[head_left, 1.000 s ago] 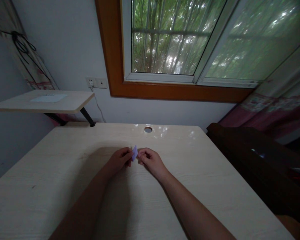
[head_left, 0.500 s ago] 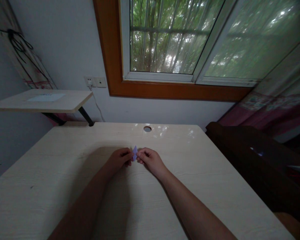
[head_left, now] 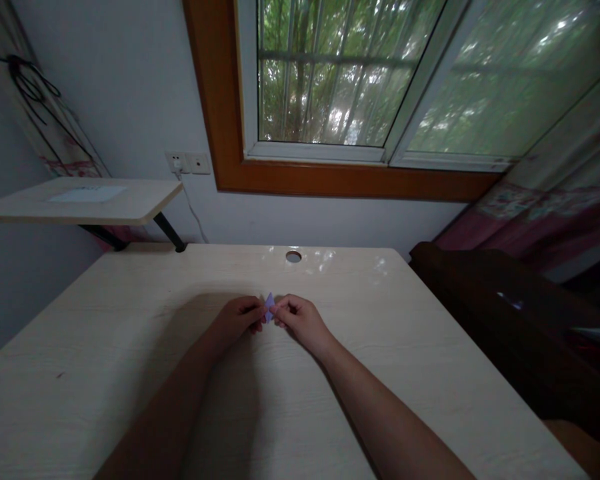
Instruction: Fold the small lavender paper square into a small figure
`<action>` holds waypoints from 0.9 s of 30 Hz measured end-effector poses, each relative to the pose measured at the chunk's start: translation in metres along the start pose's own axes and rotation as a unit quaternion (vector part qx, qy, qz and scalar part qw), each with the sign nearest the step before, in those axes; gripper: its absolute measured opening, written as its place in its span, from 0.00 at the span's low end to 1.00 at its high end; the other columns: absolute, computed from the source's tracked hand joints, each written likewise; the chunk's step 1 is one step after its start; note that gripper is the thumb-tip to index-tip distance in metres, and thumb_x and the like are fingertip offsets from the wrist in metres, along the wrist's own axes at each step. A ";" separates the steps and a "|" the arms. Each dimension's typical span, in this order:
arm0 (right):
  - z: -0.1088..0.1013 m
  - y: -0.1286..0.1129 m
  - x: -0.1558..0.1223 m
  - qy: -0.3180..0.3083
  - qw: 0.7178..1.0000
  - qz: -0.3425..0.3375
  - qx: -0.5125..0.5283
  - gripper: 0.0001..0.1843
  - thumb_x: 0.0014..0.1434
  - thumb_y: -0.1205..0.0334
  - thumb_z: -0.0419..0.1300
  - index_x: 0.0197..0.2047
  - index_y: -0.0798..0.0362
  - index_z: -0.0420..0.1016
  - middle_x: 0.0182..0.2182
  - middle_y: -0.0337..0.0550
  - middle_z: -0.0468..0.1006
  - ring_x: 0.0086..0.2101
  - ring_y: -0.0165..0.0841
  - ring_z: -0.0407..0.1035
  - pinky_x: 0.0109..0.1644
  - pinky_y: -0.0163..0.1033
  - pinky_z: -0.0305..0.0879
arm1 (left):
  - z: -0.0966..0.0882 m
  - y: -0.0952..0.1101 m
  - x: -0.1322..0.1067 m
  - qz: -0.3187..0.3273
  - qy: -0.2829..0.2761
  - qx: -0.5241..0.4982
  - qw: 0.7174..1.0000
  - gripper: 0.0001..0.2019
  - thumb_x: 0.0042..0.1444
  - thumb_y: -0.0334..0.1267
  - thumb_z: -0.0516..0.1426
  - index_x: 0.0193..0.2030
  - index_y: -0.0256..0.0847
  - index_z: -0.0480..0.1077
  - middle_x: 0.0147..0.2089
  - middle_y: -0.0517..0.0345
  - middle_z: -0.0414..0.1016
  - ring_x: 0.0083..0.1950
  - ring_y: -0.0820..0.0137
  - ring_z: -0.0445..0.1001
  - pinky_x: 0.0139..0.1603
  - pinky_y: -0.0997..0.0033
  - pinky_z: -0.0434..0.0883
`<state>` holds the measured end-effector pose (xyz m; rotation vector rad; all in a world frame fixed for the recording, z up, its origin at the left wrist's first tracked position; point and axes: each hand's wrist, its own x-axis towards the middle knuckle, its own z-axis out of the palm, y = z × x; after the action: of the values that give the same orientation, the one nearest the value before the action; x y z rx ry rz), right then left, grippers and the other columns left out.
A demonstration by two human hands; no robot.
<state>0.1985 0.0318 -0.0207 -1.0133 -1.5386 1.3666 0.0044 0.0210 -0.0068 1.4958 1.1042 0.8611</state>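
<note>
Between my two hands is a small piece of folded purple paper [head_left: 269, 301], narrow and pointed at its upper end. My left hand [head_left: 242, 314] pinches its left side between thumb and fingers. From the right, my right hand [head_left: 297, 316] grips the paper, with the thumb and fingertip over its face. The fingertips hide much of the paper's middle. Both hands are just above or resting on the pale wooden desk [head_left: 300, 400], toward its far half.
A raised shelf [head_left: 145, 200] on black legs stands at the back left, bearing a white sheet [head_left: 87, 194]. A round cable hole [head_left: 293, 257] pierces the desk near its back edge. Dark wooden furniture [head_left: 480, 300] adjoins on the right. A window [head_left: 345, 80] is behind.
The right thumb and fingertip have shifted slightly left across the paper. The left hand has hardly moved, and the whole view has drifted a little.
</note>
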 end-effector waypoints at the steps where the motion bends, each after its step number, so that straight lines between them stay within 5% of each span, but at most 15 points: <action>1: 0.000 0.001 0.000 0.001 1.000 -0.002 -0.003 0.15 0.57 0.50 0.64 0.31 0.54 0.75 0.22 0.38 0.74 0.22 0.27 0.64 0.28 0.33 0.59 | 0.000 0.000 0.000 0.003 0.003 0.005 1.000 0.15 0.58 0.47 0.57 0.28 0.37 0.71 0.23 0.60 0.72 0.25 0.73 0.69 0.29 0.74 0.65; 10: 0.000 -0.001 0.001 0.007 1.000 0.006 0.014 0.15 0.55 0.49 0.65 0.31 0.54 0.75 0.23 0.39 0.75 0.23 0.28 0.66 0.29 0.33 0.61 | 0.005 -0.003 0.001 0.014 0.046 -0.018 0.999 0.12 0.55 0.45 0.61 0.36 0.37 0.72 0.29 0.58 0.75 0.28 0.72 0.71 0.28 0.74 0.68; 16: 0.002 -0.004 0.000 0.019 0.999 0.002 0.038 0.16 0.55 0.49 0.65 0.33 0.55 0.76 0.22 0.39 0.75 0.22 0.28 0.66 0.28 0.33 0.62 | 0.009 -0.012 0.006 0.069 0.087 -0.071 0.991 0.16 0.52 0.42 0.64 0.46 0.39 0.70 0.33 0.59 0.75 0.34 0.70 0.74 0.38 0.69 0.71; 23: 0.004 -0.004 -0.002 0.041 0.995 -0.015 0.090 0.15 0.54 0.54 0.66 0.41 0.52 0.72 0.32 0.39 0.78 0.22 0.25 0.69 0.26 0.32 0.63 | 0.010 -0.010 0.007 0.090 0.127 -0.098 0.983 0.14 0.51 0.40 0.65 0.41 0.40 0.68 0.34 0.60 0.73 0.35 0.71 0.73 0.39 0.70 0.71; 27: 0.004 -0.004 -0.002 0.039 0.996 -0.016 0.083 0.12 0.54 0.55 0.66 0.39 0.52 0.74 0.24 0.36 0.75 0.21 0.27 0.68 0.28 0.33 0.64 | 0.009 -0.009 0.006 0.078 0.126 -0.067 0.987 0.12 0.52 0.42 0.64 0.39 0.40 0.69 0.34 0.59 0.74 0.35 0.70 0.73 0.39 0.70 0.70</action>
<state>0.1949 0.0284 -0.0171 -0.9248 -1.3549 1.3922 0.0128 0.0239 -0.0172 1.4009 1.0958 1.2374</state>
